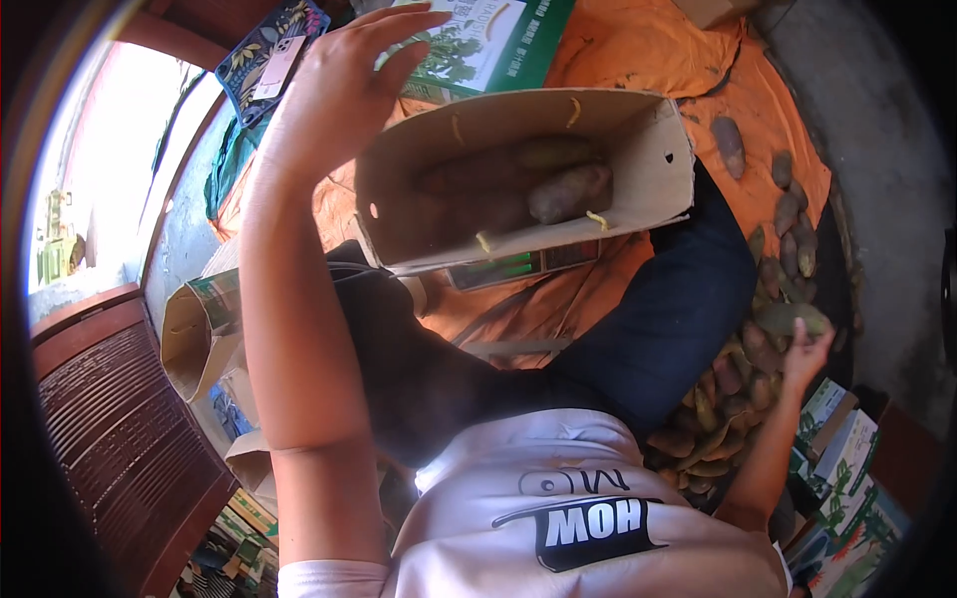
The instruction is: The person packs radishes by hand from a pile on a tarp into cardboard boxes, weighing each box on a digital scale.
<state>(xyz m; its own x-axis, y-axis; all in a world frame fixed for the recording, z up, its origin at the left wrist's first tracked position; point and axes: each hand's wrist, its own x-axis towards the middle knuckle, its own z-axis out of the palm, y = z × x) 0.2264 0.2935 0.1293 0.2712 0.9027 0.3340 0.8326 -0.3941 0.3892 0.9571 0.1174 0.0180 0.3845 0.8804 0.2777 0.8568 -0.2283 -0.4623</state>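
Note:
At the right, my right hand (809, 355) grips a long green radish (788, 319) over a heap of radishes (733, 399), some green and some purplish-brown. My left hand (364, 75) is raised beyond the left end of an open cardboard box (399, 214), fingers stretched out and holding nothing. Inside the box lie a few radishes, the clearest a thick brownish one (570, 193); shadow hides the others in part. Beneath the box a digital scale (570, 255) with a lit green display shows between my legs.
An orange sheet (638, 60) covers the ground. Behind the box lies a green and white printed carton (488, 50). A pink phone (278, 67) rests on a patterned item at the upper left. More cartons (847, 458) lie at lower right; a brown slatted wooden piece (130, 429) stands left.

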